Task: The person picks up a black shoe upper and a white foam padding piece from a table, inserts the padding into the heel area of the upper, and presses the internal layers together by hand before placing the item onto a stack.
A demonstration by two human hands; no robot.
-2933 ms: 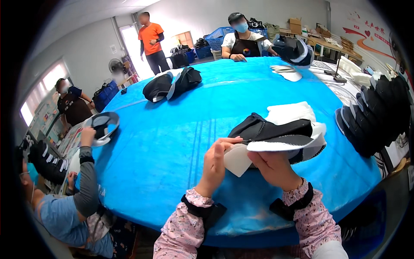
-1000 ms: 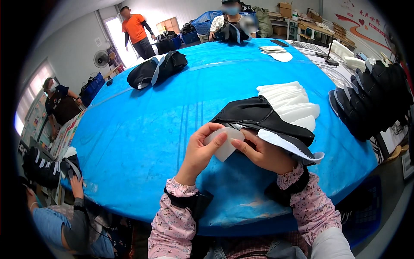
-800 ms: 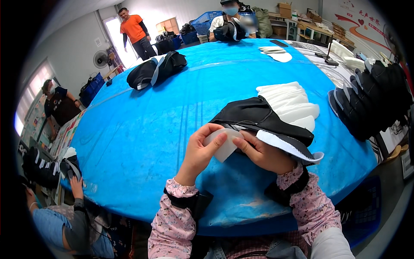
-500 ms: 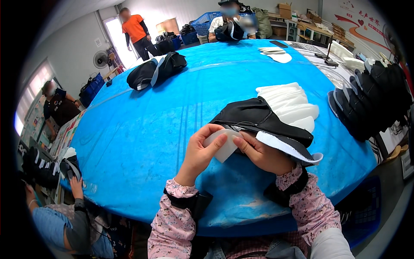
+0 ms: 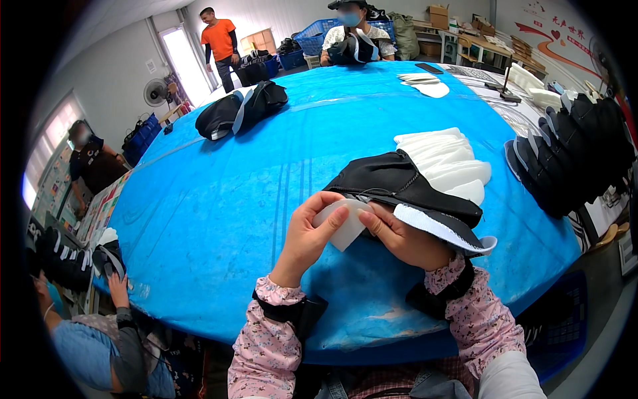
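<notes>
My left hand [image 5: 311,223] pinches a small, thin white pad [image 5: 345,233] with a rounded top between thumb and fingers. On the pad's other side, my right hand [image 5: 402,236] grips it too, thumb pressed near its edge. Just behind both hands lies a black fabric piece [image 5: 382,174] with a pale-lined curved flap [image 5: 432,225] that reaches out past my right hand. A dark thin strand crosses the fabric above my fingers. Fanned out beyond it is a row of white pads [image 5: 444,159], partly covered by the black fabric.
A blue sheet [image 5: 219,199] covers the table. Stacked black pieces [image 5: 571,153] stand at right, and another black pair [image 5: 240,110] lies far left. More white pads [image 5: 425,84] and a phone [image 5: 429,68] are at the back. A co-worker's hand [image 5: 118,289] rests at the left edge.
My hands and the pad have barely moved. The standing person in orange has shifted right and turned. At lower left, the co-worker's head has come further into view.
</notes>
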